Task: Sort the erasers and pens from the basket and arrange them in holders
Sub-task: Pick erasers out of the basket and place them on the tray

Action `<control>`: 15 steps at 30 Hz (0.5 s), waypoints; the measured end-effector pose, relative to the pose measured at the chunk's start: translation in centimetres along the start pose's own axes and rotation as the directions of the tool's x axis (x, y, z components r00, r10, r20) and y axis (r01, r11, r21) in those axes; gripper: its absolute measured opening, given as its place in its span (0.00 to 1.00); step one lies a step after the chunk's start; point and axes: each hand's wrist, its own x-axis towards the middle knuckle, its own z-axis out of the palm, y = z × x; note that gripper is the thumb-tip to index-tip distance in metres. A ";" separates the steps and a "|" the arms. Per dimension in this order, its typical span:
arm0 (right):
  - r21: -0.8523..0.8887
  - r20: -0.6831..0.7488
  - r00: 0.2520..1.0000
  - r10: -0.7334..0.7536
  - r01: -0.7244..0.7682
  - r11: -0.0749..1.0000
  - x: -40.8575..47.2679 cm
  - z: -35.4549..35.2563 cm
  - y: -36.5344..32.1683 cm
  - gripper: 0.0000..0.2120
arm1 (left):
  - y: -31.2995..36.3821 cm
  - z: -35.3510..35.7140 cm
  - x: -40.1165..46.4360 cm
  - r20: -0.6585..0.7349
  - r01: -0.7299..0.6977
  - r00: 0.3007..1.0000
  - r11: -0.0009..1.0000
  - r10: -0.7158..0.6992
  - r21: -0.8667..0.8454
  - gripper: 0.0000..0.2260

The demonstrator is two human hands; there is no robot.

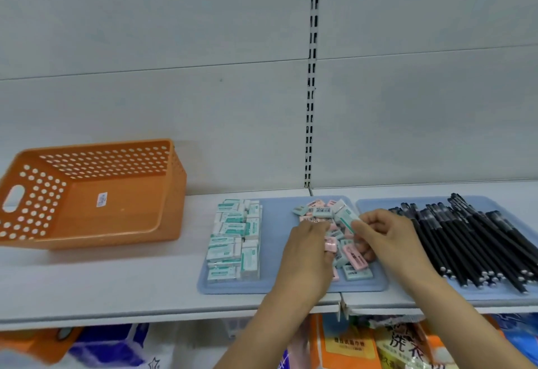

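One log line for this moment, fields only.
orange perforated plastic basket: emptied | black pens: on right blue tray | left hand: pink eraser | right hand: mint eraser | loose pile unsorted

The basket point(87, 194) at the left of the frame looks like smooth orange plastic, its walls punched with round holes and faintly glossy. The two trays point(238, 285) at the lower centre and right look like matt pale-blue plastic. The erasers point(233, 240) wear printed paper sleeves with a slight sheen. The pens point(465, 240) have matt black plastic barrels. The shelf point(116, 275) and back panel point(174, 48) look like smooth, matt white-painted metal.
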 end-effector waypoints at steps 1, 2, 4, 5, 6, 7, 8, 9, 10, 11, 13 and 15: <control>-0.003 -0.006 1.000 -0.006 0.006 1.000 0.0 0.1 0.1 0.03 | -0.2 0.0 -0.1 -0.007 -0.022 1.000 1.000 0.022 0.005 0.22; -0.004 -0.014 1.000 -0.013 0.013 1.000 0.0 0.2 0.2 0.03 | -0.4 -0.1 -0.3 -0.016 -0.042 0.999 0.999 0.042 0.004 0.23; -0.002 -0.042 0.998 -0.037 0.037 0.999 -0.1 0.6 0.3 0.03 | -0.8 -0.1 -0.5 -0.032 -0.079 0.996 0.997 0.079 0.002 0.24; 0.005 -0.070 0.996 -0.057 0.058 0.998 -0.2 0.9 0.3 0.03 | -1.0 -0.2 -0.7 -0.033 -0.094 0.995 0.996 0.094 0.001 0.24; 0.016 -0.110 0.991 -0.081 0.084 0.996 -0.3 1.2 0.2 0.03 | -1.2 -0.2 -0.8 -0.026 -0.107 0.994 0.994 0.107 -0.004 0.25; 0.027 -0.156 0.982 -0.108 0.113 0.993 -0.3 1.6 0.1 0.03 | -1.4 -0.3 -0.9 -0.014 -0.117 0.993 0.993 0.117 -0.011 0.25; 0.038 -0.196 0.972 -0.134 0.144 0.989 -0.3 1.9 -0.2 0.03 | -1.5 -0.3 -1.0 0.000 -0.127 0.992 0.992 0.127 -0.019 0.25; 0.050 -0.216 0.963 -0.158 0.173 0.984 -0.2 2.3 -0.7 0.03 | -1.5 -0.4 -1.2 0.012 -0.140 0.990 0.990 0.140 -0.024 0.25; 0.061 -0.214 0.960 -0.181 0.198 0.978 -0.2 2.7 -1.3 0.03 | -1.6 -0.5 -1.4 0.020 -0.155 0.988 0.988 0.155 -0.029 0.25; 0.077 -0.192 0.961 -0.197 0.215 0.974 -0.1 3.3 -2.0 0.03 | -1.6 -0.7 -1.6 0.020 -0.173 0.985 0.984 0.173 -0.032 0.25; 0.134 -0.123 0.975 -0.187 0.203 0.970 0.2 4.8 -3.4 0.02 | -1.6 -1.4 -2.0 -0.007 -0.215 0.977 0.976 0.215 -0.021 0.24; 0.211 -0.057 0.990 -0.126 0.135 0.968 0.6 6.4 -4.8 0.02 | -2.1 -2.3 -2.9 -0.069 -0.262 0.963 0.965 0.261 0.001 0.22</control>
